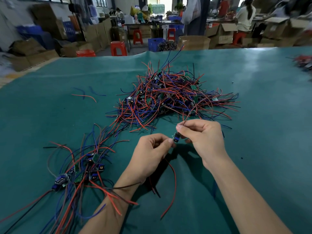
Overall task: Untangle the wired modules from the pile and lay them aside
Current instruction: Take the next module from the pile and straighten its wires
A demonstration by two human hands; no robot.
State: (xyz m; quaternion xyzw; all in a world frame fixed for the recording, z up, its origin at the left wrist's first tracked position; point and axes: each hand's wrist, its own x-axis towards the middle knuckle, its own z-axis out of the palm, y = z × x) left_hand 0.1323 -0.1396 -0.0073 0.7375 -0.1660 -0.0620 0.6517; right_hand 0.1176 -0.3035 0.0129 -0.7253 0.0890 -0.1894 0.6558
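A big tangled pile of wired modules (172, 97), with red, blue and black leads, lies in the middle of the green table (253, 115). A small blue-and-black module (176, 138) hangs between my two hands, just in front of the pile. My left hand (150, 157) pinches it from below-left, and red and black leads trail down under that palm. My right hand (202, 137) pinches a thin wire that rises from the module toward the pile. A looser group of separated modules (84, 168) lies at the front left, its wires fanned out.
Two loose wires (84, 95) lie left of the pile. Another wire bundle (303, 62) sits at the far right edge. Beyond the table are red stools (118, 48), cardboard boxes, a blue crate (156, 43) and people at benches.
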